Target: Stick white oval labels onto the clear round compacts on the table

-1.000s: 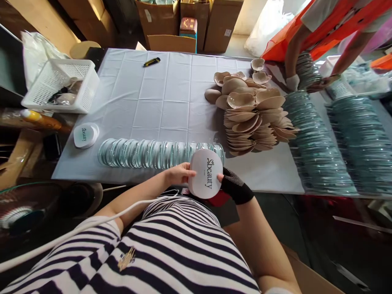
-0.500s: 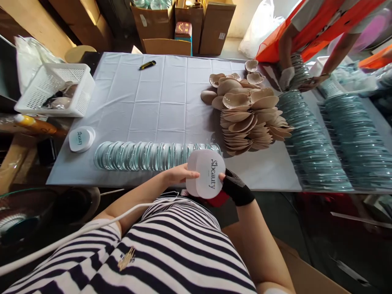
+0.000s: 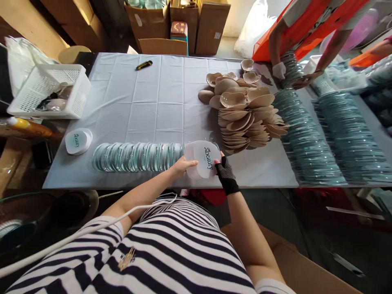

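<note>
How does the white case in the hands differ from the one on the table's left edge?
The held case is gripped between the left hand and gloved right hand, by the row of clear discs' right end; the left case lies flat, untouched, past the row's other end. Both are white with dark lettering.

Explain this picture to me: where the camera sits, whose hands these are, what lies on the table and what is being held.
The camera sits on a person's head and looks down, so the striped shirt and both arms are the wearer's own. The bare left hand and the right hand, in a dark fingerless glove, hold a round white case printed "beauty" at the near edge of a table under a pale cloth. Beside it lies a row of clear round lids. Farther right is a heap of beige cups, then stacks of clear discs. Also there: a second white case, a white basket and a yellow cutter. Another person's hands work at the far right.
</note>
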`<state>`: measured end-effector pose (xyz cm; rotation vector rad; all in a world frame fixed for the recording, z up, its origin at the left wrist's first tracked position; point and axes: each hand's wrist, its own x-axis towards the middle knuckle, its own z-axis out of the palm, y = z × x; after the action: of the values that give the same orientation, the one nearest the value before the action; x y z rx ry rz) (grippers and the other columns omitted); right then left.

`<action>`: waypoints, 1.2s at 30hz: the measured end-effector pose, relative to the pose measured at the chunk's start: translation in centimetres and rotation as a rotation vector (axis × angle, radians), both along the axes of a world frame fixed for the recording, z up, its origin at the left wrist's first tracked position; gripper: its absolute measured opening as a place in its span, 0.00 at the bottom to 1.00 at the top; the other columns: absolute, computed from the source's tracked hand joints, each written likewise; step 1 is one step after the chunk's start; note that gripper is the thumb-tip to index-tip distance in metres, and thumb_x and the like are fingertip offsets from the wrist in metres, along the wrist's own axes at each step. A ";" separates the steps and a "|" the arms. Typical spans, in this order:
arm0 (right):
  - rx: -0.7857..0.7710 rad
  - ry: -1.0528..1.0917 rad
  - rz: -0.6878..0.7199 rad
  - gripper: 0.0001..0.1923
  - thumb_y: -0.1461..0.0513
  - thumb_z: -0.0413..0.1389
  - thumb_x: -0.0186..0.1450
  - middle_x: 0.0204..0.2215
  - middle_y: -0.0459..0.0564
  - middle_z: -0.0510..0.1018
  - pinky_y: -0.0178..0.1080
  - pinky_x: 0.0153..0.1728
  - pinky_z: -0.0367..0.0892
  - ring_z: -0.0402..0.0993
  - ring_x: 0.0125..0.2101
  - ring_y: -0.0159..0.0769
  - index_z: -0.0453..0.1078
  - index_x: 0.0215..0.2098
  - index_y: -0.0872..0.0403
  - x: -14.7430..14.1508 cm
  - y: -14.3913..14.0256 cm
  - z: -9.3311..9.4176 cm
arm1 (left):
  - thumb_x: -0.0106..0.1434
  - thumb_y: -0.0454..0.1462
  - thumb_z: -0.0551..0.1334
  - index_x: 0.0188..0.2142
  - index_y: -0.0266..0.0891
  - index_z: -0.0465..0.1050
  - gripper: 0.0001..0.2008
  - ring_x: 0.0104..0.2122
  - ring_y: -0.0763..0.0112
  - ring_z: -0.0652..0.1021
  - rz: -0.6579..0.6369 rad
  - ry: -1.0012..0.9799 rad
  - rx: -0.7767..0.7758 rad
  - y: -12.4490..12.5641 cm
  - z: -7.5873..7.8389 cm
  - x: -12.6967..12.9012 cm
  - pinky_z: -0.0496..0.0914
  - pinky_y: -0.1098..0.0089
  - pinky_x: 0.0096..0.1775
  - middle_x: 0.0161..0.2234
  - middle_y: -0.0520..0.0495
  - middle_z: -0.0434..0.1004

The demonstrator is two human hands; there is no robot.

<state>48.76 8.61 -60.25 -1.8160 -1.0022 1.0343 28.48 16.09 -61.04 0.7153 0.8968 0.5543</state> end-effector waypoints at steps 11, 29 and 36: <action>0.195 -0.536 -0.129 0.37 0.49 0.47 0.69 0.67 0.64 0.56 0.54 0.65 0.53 0.51 0.67 0.47 0.47 0.70 0.58 -5.7 -1.9 -2.2 | 0.42 0.44 0.75 0.38 0.34 0.80 0.24 0.46 0.49 0.79 0.147 0.120 0.111 -0.6 -0.7 0.4 0.70 0.52 0.53 0.42 0.36 0.82; -0.175 -0.313 -0.270 0.22 0.46 0.50 0.66 0.38 0.63 0.78 0.54 0.44 0.67 0.73 0.42 0.56 0.71 0.44 0.54 2.9 -8.8 -0.7 | 0.52 0.38 0.72 0.52 0.39 0.74 0.27 0.53 0.57 0.77 0.449 0.010 0.057 5.2 -1.0 5.4 0.73 0.62 0.53 0.46 0.44 0.82; -0.261 -0.557 -0.012 0.21 0.52 0.44 0.69 0.34 0.59 0.78 0.50 0.40 0.66 0.74 0.34 0.50 0.73 0.49 0.50 1.4 -10.5 -1.4 | 0.52 0.36 0.72 0.47 0.33 0.77 0.22 0.52 0.55 0.78 0.254 -0.082 0.034 7.4 -3.4 12.1 0.70 0.58 0.57 0.45 0.40 0.82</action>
<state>50.20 -1.85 -61.67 -2.3977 -1.2149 0.6817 40.63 23.51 -64.41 0.6081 0.9093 0.8206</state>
